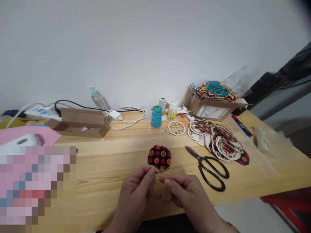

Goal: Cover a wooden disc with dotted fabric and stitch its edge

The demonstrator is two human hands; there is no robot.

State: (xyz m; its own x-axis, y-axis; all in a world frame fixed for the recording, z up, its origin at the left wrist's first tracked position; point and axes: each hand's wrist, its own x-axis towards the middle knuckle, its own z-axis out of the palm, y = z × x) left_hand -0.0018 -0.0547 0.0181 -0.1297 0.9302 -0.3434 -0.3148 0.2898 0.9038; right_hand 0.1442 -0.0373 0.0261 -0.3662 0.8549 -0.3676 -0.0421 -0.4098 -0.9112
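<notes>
Two narrow pinches, anything held too small to tell | your left hand (133, 193) just at the fabric disc (159, 157) on the table (114, 161) | your right hand (185, 191) beside it | risk: a loose pinch could drop the disc near the scissors (209, 170)

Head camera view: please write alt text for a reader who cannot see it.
The left hand and right hand pinch fingertips just below a round black fabric piece patterned red and green, over a wooden table. Black-handled scissors and wooden lattice frames lie to the right; a teal thread cone and a cardboard box stand behind.
</notes>
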